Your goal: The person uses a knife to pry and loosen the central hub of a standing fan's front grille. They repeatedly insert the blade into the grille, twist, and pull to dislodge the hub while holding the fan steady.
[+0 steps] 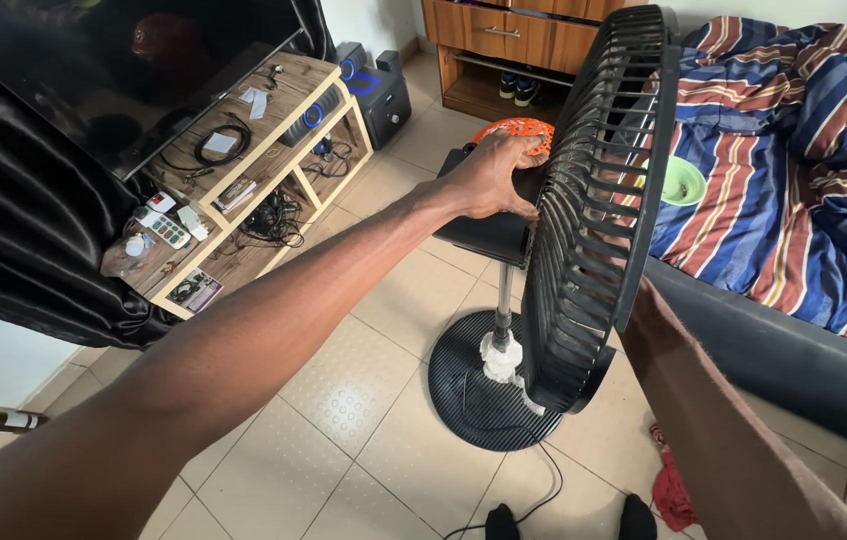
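Left hand (pixel 493 175) reaches across to the back of the standing fan (pixel 583 220), fingers spread and pressed around the motor housing behind the black grille; not a full clench. Right hand is hidden behind the grille's front, forearm running up to it, so its grip cannot be told. Fan stands on its round base (pixel 463 385) on the tiled floor, just beside the bed (pixel 803 130). Likely top-heavy; grille bars thin, flexible plastic. Housing or pole gives firmer purchase.

The fan grille (pixel 593 210) at centre right looks like matt black plastic, its pole (pixel 505 300) shiny metal. Glossy black cloth (pixel 23 220) hangs at left beside a pale wood shelf (pixel 273 150); the floor (pixel 343 400) is smooth tile.
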